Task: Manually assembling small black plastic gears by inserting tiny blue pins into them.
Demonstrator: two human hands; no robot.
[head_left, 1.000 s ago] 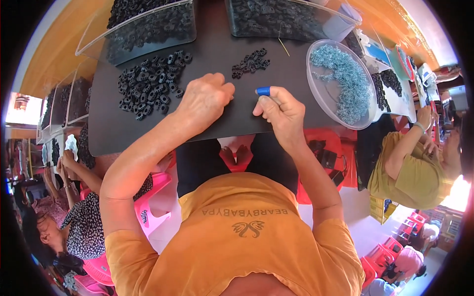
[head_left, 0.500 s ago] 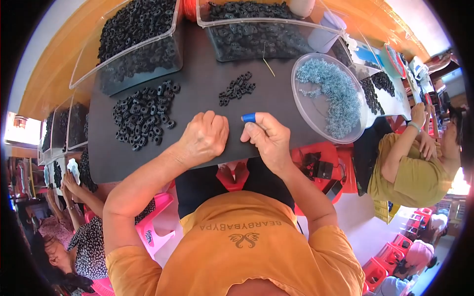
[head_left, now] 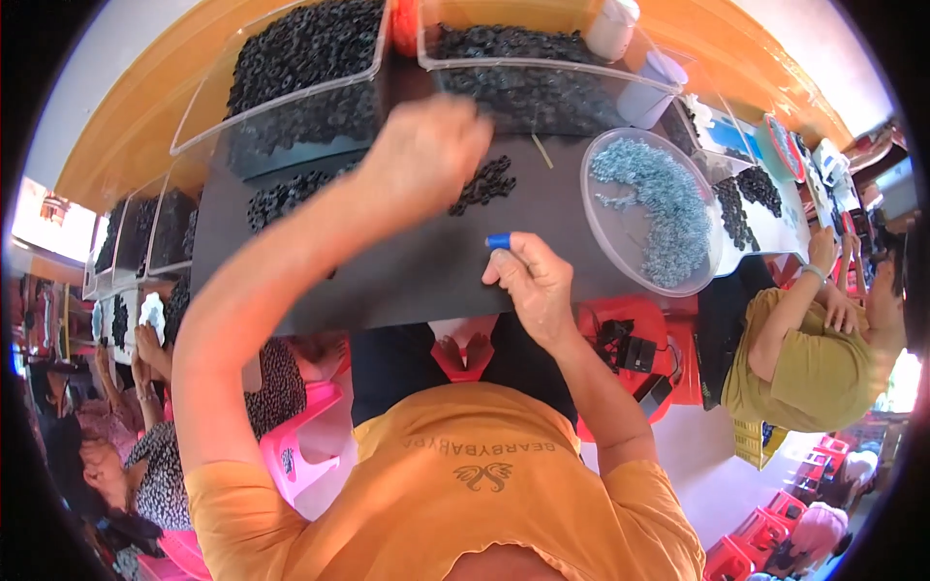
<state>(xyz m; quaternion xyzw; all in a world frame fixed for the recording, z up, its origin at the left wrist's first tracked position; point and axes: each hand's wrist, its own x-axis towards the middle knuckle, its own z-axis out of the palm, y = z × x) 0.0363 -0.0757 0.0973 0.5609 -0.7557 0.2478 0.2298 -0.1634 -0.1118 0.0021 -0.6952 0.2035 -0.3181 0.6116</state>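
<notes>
My left hand (head_left: 426,150) is raised over the dark table (head_left: 407,266), smeared by motion, so its fingers and anything in them cannot be made out. Below and beside it lies a small heap of black plastic parts (head_left: 492,184). A larger heap of black parts (head_left: 281,201) is partly covered by my left forearm. Close to the table's front edge, my right hand (head_left: 536,290) has thumb and forefinger pressed together, and whatever they hold is too small or hidden. A blue band (head_left: 498,240) wraps the forefinger. Right of it, small translucent blue pieces (head_left: 673,208) lie in a round clear tray (head_left: 612,237).
Two clear bins, one at left (head_left: 300,131) and one at centre (head_left: 542,97), hold black parts along the back. A white bottle (head_left: 613,29), a pale cup (head_left: 651,92) and a thin yellowish stick (head_left: 542,151) are there too. Co-workers sit left (head_left: 179,474) and right (head_left: 804,349).
My left hand has lifted from the table's front edge and swung forward toward the bins. My right hand keeps its pinch in nearly the same place. The whole view has shifted slightly.
</notes>
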